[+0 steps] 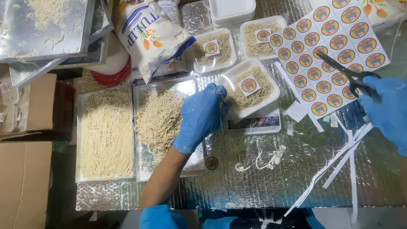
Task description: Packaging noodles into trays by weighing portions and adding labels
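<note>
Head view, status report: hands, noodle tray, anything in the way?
Left hand gloved, fingertips at white noodle tray on the scale. Right hand grips black scissors over sticker sheet. Paper strips litter the table.

noodle trays [106, 131] crowd left, foil table [254, 186] open

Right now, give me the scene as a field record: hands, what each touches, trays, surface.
left hand: blue glove, at rim of white tray of noodles on a scale
right hand: blue glove, grip on black scissors over sticker sheet
metal trays: two with noodles, left of the scale
packed trays: two labelled, farther back
surface: silver foil mat with paper strips
</note>
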